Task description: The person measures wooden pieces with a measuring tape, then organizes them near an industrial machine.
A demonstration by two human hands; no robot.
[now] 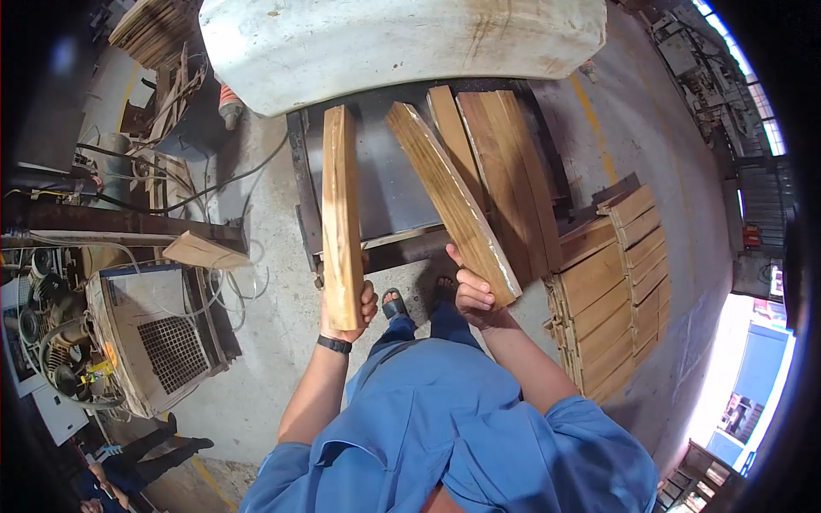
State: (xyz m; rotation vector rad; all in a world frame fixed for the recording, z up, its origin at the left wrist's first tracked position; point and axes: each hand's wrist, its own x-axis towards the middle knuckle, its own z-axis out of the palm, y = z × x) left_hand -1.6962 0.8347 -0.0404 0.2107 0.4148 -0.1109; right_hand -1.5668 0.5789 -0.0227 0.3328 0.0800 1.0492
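Note:
My left hand (366, 304) is wrapped round the lower end of a light wooden board (339, 205), which points away from me. My right hand (475, 295) grips another wooden board (453, 201), tilted to the left at its far end, with a whitish streak, perhaps glue, along its edge. Both boards are held over a dark metal table (380, 184). To the right, more wooden boards (505, 162) lie side by side on that table, close to the right-hand board.
A large white machine cover (402, 43) overhangs the table's far side. Stacked wood pieces (611, 295) stand at the right. On the left are a bin of scrap wood (184, 124), a hose, and a box with a grille (175, 350). Another person (128, 466) is at lower left.

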